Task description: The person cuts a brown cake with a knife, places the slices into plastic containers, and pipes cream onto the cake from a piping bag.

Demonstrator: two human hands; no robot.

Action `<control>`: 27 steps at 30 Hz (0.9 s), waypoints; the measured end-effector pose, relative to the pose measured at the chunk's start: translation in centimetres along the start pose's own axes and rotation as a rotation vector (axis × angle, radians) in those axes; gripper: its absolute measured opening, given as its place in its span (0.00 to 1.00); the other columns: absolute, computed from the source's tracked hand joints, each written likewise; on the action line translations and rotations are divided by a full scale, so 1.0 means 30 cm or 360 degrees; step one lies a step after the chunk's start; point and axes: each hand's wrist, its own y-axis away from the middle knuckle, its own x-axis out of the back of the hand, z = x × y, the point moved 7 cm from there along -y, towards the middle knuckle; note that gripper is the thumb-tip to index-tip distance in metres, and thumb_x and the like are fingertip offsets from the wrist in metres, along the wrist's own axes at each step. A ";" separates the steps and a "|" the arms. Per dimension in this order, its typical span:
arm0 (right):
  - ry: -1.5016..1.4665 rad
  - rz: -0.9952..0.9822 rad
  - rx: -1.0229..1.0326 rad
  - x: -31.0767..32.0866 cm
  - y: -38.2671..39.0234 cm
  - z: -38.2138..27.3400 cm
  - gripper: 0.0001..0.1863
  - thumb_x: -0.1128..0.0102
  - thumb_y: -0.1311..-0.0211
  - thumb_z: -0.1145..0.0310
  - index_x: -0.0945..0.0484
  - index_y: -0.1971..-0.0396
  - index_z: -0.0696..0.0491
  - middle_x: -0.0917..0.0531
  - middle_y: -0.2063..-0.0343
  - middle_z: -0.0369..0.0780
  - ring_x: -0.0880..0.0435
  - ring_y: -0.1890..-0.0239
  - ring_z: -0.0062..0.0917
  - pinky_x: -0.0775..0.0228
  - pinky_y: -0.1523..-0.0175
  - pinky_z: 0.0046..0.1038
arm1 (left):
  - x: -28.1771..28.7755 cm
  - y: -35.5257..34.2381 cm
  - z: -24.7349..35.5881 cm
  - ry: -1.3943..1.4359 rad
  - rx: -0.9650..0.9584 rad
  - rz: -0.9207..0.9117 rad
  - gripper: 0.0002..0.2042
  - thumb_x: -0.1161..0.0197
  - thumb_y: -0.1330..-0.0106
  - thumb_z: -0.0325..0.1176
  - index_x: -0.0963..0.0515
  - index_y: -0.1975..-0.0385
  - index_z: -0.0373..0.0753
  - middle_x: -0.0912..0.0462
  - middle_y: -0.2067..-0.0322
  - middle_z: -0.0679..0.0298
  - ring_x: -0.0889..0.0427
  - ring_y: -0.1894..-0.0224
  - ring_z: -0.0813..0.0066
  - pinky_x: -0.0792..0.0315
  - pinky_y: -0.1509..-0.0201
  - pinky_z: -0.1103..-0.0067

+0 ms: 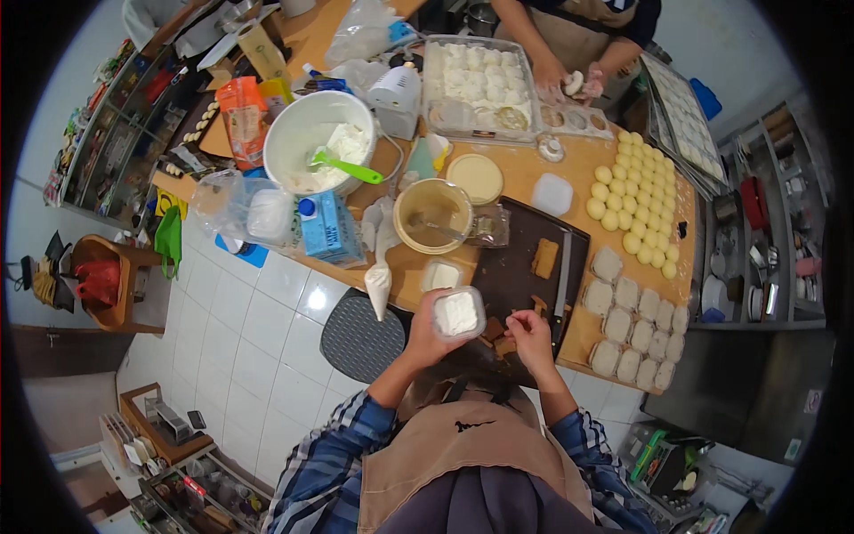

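Note:
My left hand (425, 336) is wrapped round a small clear plastic tub (459, 313) with white cream in it, held up in front of me. Over the near part of a dark baking tray (525, 233), my right hand (532, 345) has its fingers pinched together. Whatever may be between them is too small to make out. Cut brown cake pieces (500, 338) lie just left of those fingers. Farther up the tray rests a longer cake strip (545, 258), with a long knife (562, 283) to its right. Another tub of white cream (442, 275) stands behind my left hand.
A filled piping bag (379, 283) hangs over the table's front edge. Left are a white bowl (294, 133) with a green spatula (351, 167) and a blue carton (329, 230). Yellow dough balls (633, 196) and pale rounds (636, 325) lie right. A co-worker's hands (578, 82) work across the table.

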 end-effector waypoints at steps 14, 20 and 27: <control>0.0093 0.0059 0.0183 0.109 -0.160 0.006 0.10 0.47 0.41 0.71 0.23 0.65 0.63 0.19 0.78 0.42 0.21 0.81 0.20 0.29 0.75 0.21 | -0.380 -0.159 -0.050 -0.0226 0.0012 -0.0397 0.47 0.24 0.65 0.32 0.46 0.42 0.28 0.36 0.49 0.50 0.34 0.45 0.57 0.40 0.40 0.71; 0.0345 0.0205 0.0370 0.061 -0.266 0.071 0.11 0.48 0.41 0.71 0.23 0.65 0.63 0.19 0.78 0.45 0.18 0.78 0.24 0.28 0.74 0.23 | -0.346 -0.154 -0.046 -0.0483 0.0133 -0.0326 0.50 0.26 0.63 0.27 0.53 0.39 0.28 0.36 0.49 0.45 0.38 0.43 0.49 0.42 0.38 0.69; 0.0646 0.0595 0.0568 0.259 -0.193 -0.064 0.12 0.45 0.43 0.67 0.22 0.65 0.60 0.20 0.73 0.49 0.19 0.70 0.39 0.28 0.64 0.34 | -0.297 -0.187 0.050 -0.0597 -0.0033 -0.0001 0.32 0.32 0.55 0.28 0.38 0.48 0.29 0.33 0.53 0.46 0.32 0.50 0.51 0.36 0.46 0.68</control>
